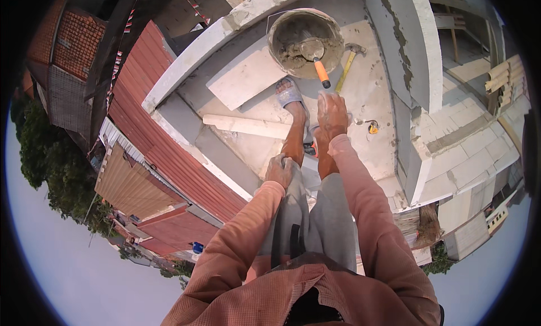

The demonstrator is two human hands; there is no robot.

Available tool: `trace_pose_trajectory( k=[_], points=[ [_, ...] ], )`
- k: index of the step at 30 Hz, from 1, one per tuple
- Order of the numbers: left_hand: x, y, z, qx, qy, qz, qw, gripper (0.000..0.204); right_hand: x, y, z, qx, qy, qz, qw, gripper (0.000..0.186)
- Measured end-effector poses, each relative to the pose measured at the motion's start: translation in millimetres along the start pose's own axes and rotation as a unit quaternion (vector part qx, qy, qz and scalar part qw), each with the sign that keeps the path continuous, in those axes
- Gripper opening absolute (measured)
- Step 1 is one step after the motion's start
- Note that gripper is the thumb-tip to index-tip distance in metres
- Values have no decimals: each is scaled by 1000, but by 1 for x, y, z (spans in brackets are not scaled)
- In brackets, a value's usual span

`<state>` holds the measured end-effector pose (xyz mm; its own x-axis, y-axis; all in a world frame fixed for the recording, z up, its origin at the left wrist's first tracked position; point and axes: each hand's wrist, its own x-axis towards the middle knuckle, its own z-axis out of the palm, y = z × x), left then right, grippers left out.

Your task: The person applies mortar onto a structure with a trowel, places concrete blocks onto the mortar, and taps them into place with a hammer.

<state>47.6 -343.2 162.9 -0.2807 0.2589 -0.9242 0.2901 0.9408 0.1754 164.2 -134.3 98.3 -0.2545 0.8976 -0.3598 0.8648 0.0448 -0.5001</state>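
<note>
My left hand (279,171) is at my left knee, its fingers closed on the grey trouser leg (293,199). My right hand (332,114) reaches forward over my right foot, fingers stretched out and dusty with grey; its fingertips are just short of the orange-and-black handle of a trowel (321,72). The trowel's blade lies in wet grey mortar inside a round bucket (276,47), and its handle sticks out over the near rim. Right of the bucket, a hammer (350,64) with a yellow handle lies on the floor.
A flat pale board (245,78) lies left of the bucket, and a long narrow strip (242,124) crosses the floor by my left foot. A small yellow tape measure (372,127) is to the right. Low block walls (186,80) enclose me, with red metal roofing (163,140) below on the left.
</note>
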Motion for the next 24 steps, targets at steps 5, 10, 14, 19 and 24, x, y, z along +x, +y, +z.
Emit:
trace_pose_trajectory(
  k=[5, 10, 14, 19, 24],
  points=[
    [-3, 5, -7, 11, 19, 19, 1000, 51, 130, -72, 46, 124, -55, -31, 990, 30],
    [-5, 1, -2, -11, 17, 14, 1000, 49, 195, -126, 95, 189, -142, 102, 966, 59],
    [-6, 11, 2, -10, 11, 17, 1000, 49, 213, -111, 106, 319, -86, 249, 911, 65],
    [-3, -7, -14, -24, 11, -12, 1000, 50, 179, -133, 48, 681, -60, 258, 683, 37],
    [-3, -12, -2, -37, 35, 22, 998, 54, 112, -60, -22, 733, 27, 346, 585, 37]
  ],
)
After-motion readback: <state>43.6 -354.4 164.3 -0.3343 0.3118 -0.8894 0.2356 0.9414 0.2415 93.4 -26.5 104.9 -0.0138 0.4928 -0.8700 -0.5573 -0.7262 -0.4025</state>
